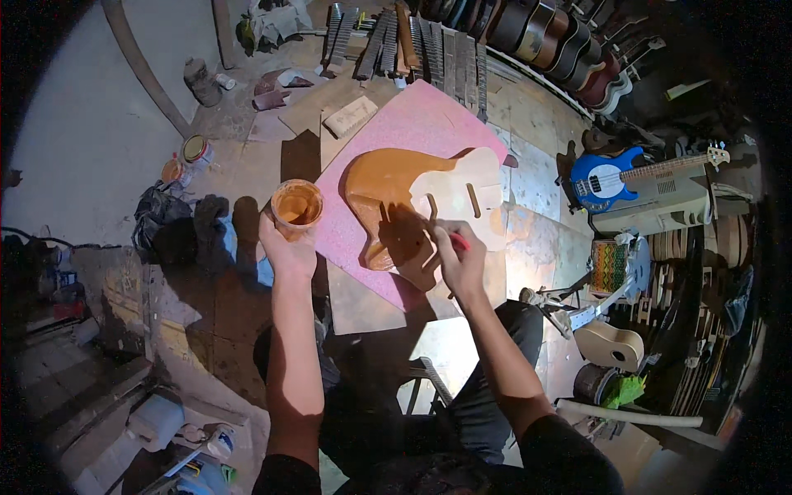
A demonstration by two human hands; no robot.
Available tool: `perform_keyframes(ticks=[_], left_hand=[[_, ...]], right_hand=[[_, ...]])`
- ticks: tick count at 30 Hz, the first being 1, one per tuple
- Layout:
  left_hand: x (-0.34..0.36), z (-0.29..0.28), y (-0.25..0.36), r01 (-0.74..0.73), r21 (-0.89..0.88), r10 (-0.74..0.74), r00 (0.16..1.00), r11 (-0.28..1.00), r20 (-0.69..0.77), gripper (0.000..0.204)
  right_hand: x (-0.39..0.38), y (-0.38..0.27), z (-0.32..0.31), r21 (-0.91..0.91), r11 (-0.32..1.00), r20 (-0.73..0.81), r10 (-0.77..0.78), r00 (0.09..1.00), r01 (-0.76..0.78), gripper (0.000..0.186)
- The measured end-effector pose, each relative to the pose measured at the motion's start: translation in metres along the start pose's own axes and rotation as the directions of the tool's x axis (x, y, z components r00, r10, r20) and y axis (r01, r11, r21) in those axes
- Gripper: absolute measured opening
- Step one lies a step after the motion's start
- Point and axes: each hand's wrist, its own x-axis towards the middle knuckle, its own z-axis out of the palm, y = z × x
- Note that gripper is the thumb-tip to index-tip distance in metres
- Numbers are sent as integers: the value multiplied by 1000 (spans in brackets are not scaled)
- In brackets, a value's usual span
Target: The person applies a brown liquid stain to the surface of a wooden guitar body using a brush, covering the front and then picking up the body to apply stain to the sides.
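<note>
My left hand [289,252] is closed around a small tub of orange-brown paint [297,205], held beside the left edge of a pink sheet. On that sheet lies an electric guitar body [388,172], its left part coated orange-brown and its right part still pale, with two slots cut in it. My right hand [464,266] grips a red-handled paintbrush [460,242] over the lower middle of the body, by the border between the two colours. Fingers and shadow hide the brush's tip. The hand's shadow falls across the coated part.
Beneath the guitar body is a pink sheet [429,107] on cardboard. Several files and rasps [388,41] lie at the back, near a row of guitars [544,37]. A blue bass guitar [610,180] rests at right. Paint cans [196,150] and dark bags [161,210] stand left.
</note>
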Motion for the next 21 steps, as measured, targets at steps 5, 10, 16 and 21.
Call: perform_keyframes(ticks=[5, 10, 16, 21], left_hand=[[2, 2, -1, -2, -4, 2, 1000, 1000, -11, 34], [2, -6, 4, 20, -20, -20, 1000, 1000, -10, 37], [-1, 2, 4, 30, -58, -33, 999, 998, -39, 39], [-1, 2, 10, 25, -60, -28, 998, 998, -62, 39]], right_hand=[[28, 13, 33, -76, 981, 79, -174, 982, 180, 17], [39, -8, 38, -218, 971, 29, -94, 995, 98, 15], [58, -16, 76, -80, 953, 174, -274, 946, 291, 14], [55, -8, 60, -326, 918, 117, -200, 973, 228, 11]])
